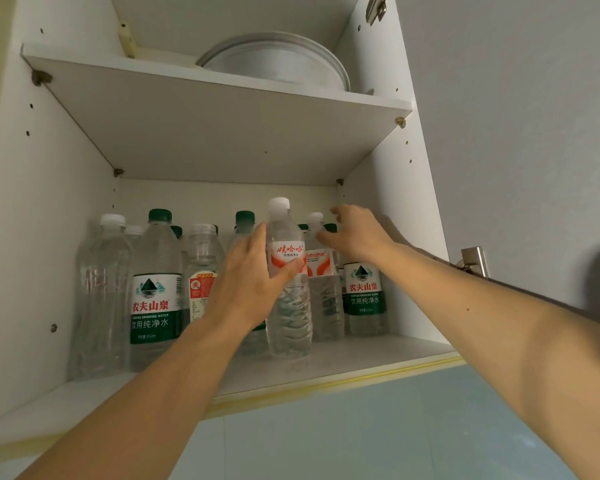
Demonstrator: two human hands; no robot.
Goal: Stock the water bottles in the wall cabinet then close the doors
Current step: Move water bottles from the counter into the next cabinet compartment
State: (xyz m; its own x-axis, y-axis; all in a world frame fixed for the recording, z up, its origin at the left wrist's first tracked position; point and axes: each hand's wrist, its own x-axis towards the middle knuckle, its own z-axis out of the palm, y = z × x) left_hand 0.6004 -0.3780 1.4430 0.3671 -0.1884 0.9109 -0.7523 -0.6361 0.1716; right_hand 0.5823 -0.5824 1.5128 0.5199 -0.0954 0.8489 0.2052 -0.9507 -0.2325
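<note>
The wall cabinet stands open, and its lower shelf holds several clear water bottles. My left hand grips a white-capped bottle with a red and white label, upright at the shelf's front middle. My right hand reaches in behind it with loosely spread fingers near the top of another red-labelled bottle; I cannot tell whether it touches. A green-labelled bottle stands at the right, another green-labelled bottle at the left, beside an unlabelled bottle.
The upper shelf carries a stack of white plates. An open door's edge with a metal hinge sits at the right, behind my right forearm. A light blue tiled wall lies below the cabinet.
</note>
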